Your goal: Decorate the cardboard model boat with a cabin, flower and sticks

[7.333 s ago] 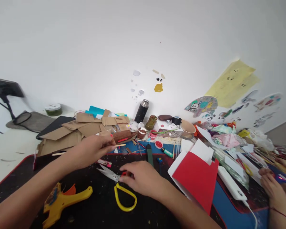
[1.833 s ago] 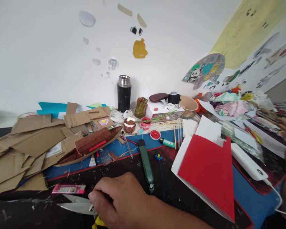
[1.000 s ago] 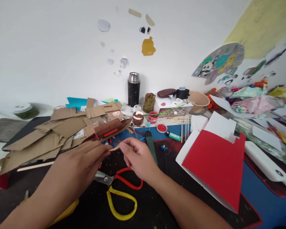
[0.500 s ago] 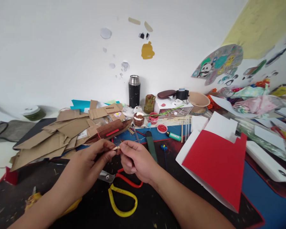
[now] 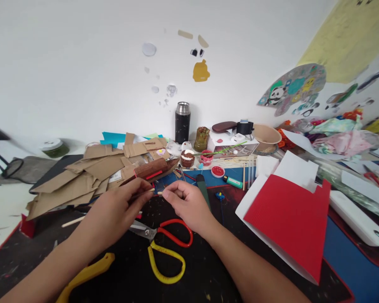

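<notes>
My left hand (image 5: 113, 212) pinches a thin pale wooden stick (image 5: 152, 190), its tip pointing right between thumb and forefinger. Facing it, my right hand (image 5: 189, 206) is closed on a small pale stick piece (image 5: 159, 193). A narrow gap separates the two tips. Below the hands lie open scissors (image 5: 153, 235) with one red and one yellow handle. Behind my left hand rests a brown boat-shaped model (image 5: 151, 169). Part of a light stick (image 5: 72, 221) shows at the left, beside my left forearm.
Cardboard pieces (image 5: 82, 172) are heaped at the left. A black flask (image 5: 182, 122) stands by the wall, near paint jars (image 5: 187, 159). Red corrugated card (image 5: 287, 223) lies at the right. A yellow-handled tool (image 5: 90, 273) is under my left forearm.
The hands have drawn slightly apart, and a gap now shows between the stick ends. More of the yellow-handled tool shows. The whole view has shifted a little.
</notes>
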### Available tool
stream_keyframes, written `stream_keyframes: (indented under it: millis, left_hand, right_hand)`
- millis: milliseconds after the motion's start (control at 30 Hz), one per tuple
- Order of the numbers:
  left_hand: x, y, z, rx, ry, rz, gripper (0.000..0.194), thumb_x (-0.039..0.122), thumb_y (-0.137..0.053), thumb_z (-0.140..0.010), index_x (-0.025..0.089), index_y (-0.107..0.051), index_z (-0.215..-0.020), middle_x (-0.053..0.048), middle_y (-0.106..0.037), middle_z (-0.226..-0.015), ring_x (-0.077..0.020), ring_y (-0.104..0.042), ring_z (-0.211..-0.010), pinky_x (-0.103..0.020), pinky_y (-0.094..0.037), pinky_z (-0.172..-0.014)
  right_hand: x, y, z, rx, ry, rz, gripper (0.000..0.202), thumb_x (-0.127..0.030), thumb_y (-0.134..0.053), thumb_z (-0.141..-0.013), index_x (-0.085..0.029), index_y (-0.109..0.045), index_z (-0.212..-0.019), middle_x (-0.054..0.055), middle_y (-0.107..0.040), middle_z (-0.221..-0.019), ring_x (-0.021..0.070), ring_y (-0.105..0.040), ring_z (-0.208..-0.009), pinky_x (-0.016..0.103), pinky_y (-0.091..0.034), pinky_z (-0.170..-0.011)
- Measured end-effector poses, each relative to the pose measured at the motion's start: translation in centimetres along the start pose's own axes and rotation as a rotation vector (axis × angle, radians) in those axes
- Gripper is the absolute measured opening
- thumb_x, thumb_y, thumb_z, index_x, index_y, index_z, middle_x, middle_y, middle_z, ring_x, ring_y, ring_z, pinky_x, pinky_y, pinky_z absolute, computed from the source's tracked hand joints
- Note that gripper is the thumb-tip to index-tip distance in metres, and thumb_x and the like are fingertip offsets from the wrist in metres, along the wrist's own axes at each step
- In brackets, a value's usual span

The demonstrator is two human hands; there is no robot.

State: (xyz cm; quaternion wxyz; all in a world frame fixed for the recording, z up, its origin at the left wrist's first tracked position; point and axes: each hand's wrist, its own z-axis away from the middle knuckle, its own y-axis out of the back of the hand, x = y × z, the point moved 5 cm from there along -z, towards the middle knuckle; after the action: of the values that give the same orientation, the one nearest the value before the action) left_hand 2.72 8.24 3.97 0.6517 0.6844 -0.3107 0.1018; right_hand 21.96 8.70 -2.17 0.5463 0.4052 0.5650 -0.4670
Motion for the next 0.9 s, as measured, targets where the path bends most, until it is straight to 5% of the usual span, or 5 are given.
stream_keyframes:
  millis: [167, 333, 467, 700, 900]
  left_hand:
    - [0.1, -0.1, 0.0, -0.020, -0.021, 0.140, 0.038, 0.062, -0.066, -0.099, 0.027, -0.078, -0.105, -0.001, -0.081, -0.084, -0.0239, -0.072, -0.072, -0.031, -0.051, -0.065]
    - [0.5, -0.5, 0.1, -0.013, -0.201, 0.043, 0.033, 0.046, -0.056, -0.108, 0.025, -0.073, -0.088, -0.001, -0.075, -0.080, -0.0206, -0.071, -0.072, -0.030, -0.048, -0.068]
    - [1.2, -0.6, 0.3, -0.072, -0.279, -0.003, 0.032, 0.038, -0.049, -0.110, 0.024, -0.073, -0.092, -0.003, -0.077, -0.083, -0.0204, -0.073, -0.073, -0.030, -0.046, -0.067]
    - [1.7, -1.3, 0.3, -0.242, -0.194, 0.159, 0.045, 0.049, -0.048, -0.110, 0.024, -0.060, -0.075, 0.004, -0.057, -0.064, -0.0149, -0.054, -0.057, -0.025, -0.039, -0.055]
    - [1.2, -1.6, 0.2, -0.231, -0.066, 0.231, 0.052, 0.063, -0.050, -0.107, 0.023, -0.063, -0.075, 0.003, -0.055, -0.065, -0.0158, -0.050, -0.060, -0.026, -0.038, -0.055]
  right_hand:
    - [0.4, -0.3, 0.1, -0.020, -0.002, 0.008, 0.027, -0.047, -0.080, -0.095, -0.022, -0.072, -0.097, -0.006, -0.053, -0.067, 0.0120, -0.042, -0.059, 0.026, -0.029, -0.055]
    - [0.4, -0.9, 0.2, -0.085, -0.002, -0.015, 0.031, -0.052, -0.079, -0.096, -0.023, -0.069, -0.092, -0.008, -0.050, -0.063, 0.0114, -0.040, -0.054, 0.026, -0.031, -0.054]
    - [0.7, -1.1, 0.2, -0.104, -0.032, -0.059, 0.041, -0.061, -0.079, -0.096, -0.023, -0.066, -0.087, -0.010, -0.043, -0.058, 0.0102, -0.035, -0.050, 0.026, -0.027, -0.050]
    - [0.4, -1.8, 0.4, -0.172, -0.103, -0.210, 0.057, -0.076, -0.080, -0.092, -0.025, -0.058, -0.078, -0.014, -0.038, -0.048, 0.0079, -0.028, -0.041, 0.026, -0.022, -0.043]
    - [0.0, -1.7, 0.3, -0.174, -0.102, -0.260, 0.056, -0.076, -0.075, -0.095, -0.023, -0.062, -0.081, -0.012, -0.046, -0.047, 0.0072, -0.031, -0.038, 0.025, -0.022, -0.041]
